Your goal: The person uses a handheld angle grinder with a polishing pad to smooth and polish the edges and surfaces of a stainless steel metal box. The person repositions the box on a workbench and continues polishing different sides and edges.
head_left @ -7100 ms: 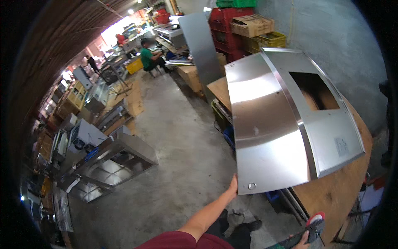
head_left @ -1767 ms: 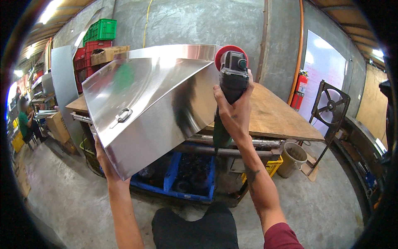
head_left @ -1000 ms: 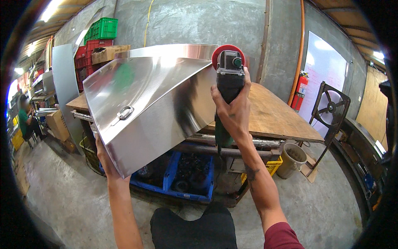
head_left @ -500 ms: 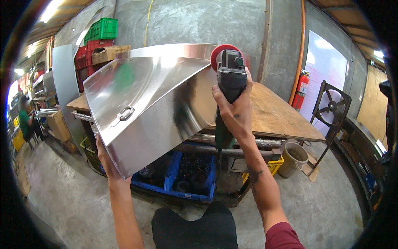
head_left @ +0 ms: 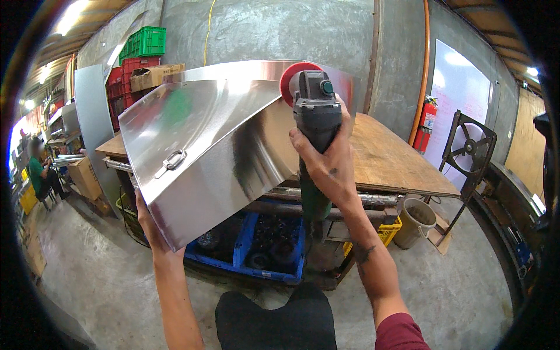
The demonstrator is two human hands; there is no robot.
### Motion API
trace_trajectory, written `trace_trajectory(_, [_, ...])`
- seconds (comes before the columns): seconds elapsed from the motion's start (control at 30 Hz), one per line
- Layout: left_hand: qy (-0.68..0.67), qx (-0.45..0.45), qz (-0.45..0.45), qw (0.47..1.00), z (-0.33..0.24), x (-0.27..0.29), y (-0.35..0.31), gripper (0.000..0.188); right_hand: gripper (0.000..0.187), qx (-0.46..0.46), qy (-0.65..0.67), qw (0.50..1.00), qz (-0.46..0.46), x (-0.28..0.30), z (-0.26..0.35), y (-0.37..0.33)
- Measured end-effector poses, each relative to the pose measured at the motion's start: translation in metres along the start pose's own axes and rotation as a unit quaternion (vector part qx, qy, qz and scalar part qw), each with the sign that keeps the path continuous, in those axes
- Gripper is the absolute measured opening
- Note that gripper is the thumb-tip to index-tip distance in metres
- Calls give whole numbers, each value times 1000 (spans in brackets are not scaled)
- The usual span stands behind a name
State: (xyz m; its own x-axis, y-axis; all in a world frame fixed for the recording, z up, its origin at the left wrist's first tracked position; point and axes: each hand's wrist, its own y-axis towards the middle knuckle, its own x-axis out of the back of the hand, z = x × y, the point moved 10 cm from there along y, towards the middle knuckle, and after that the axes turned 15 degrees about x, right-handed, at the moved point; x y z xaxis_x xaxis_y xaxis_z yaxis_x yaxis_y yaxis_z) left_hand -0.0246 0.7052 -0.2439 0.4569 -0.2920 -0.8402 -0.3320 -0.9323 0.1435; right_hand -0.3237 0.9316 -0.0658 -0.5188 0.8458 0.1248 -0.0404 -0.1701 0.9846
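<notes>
Red disc, black and green grinder, silver box (part greenish)

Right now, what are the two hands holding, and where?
The right hand grips the grinder around its body; the left hand holds the metal box by its lower left corner.

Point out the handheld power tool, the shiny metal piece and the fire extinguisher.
Handheld power tool [head_left: 318, 121]: head view, on its black body.
Shiny metal piece [head_left: 224, 169]: head view, on the side face toward the person.
Fire extinguisher [head_left: 423, 129]: head view, on its red cylinder.
</notes>
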Motion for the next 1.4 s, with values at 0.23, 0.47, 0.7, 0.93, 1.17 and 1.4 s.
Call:
trace_trajectory(0.23, [9,-7,-26,1000,3,3,-4,62,100,-91,30,995,-7,8,-25,4])
trace_trajectory(0.47, [19,-18,-1,1000,-1,7,2,59,102,-21,23,999,22,-2,1,-4])
trace_trajectory(0.7, [5,-4,6,1000,2,8,5,56,98,-37,33,999,7,3,-11,0])
trace_trajectory(0.93, [-4,-4,2,1000,0,12,5,54,94,-62,39,997,-2,8,-19,2])
trace_trajectory(1.17, [42,-44,32,998,-7,-4,-4,45,101,-42,94,994,28,-9,8,-14])
trace_trajectory(1.4, [37,-39,40,998,-6,-1,-2,42,97,-47,99,994,5,-3,-7,-4])
